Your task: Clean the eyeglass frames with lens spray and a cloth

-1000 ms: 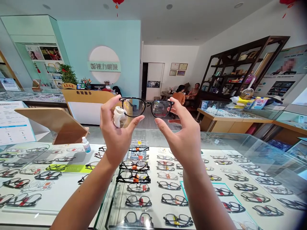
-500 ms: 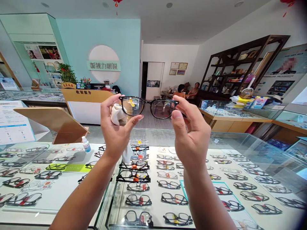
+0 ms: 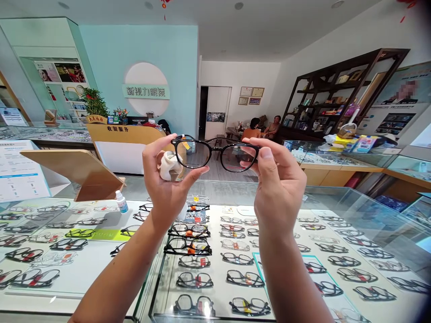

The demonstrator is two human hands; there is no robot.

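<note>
Held up in front of me at chest height or above is a pair of black-framed eyeglasses (image 3: 216, 149) with clear lenses, tilted slightly down to the right. My left hand (image 3: 164, 175) is closed on its left end, and a crumpled white cloth (image 3: 169, 166) is tucked in the same fingers. At the right end, my right hand (image 3: 279, 184) grips the frame by the hinge between thumb and fingers. Below both hands lies a glass display case (image 3: 215, 264) with rows of eyeglasses, several bearing red, orange or yellow tags.
A small white spray bottle (image 3: 121, 202) stands on the left glass top, near a tilted wooden-backed stand (image 3: 76, 172). Behind are a cashier counter (image 3: 124, 134), further glass cases on the right, and a dark shelf (image 3: 336, 89). Two people (image 3: 252, 130) sit far back.
The eyeglasses have shifted right and slightly down, and they now tilt with the right end lower. My right hand has moved right, its thumb now on the frame's hinge.
</note>
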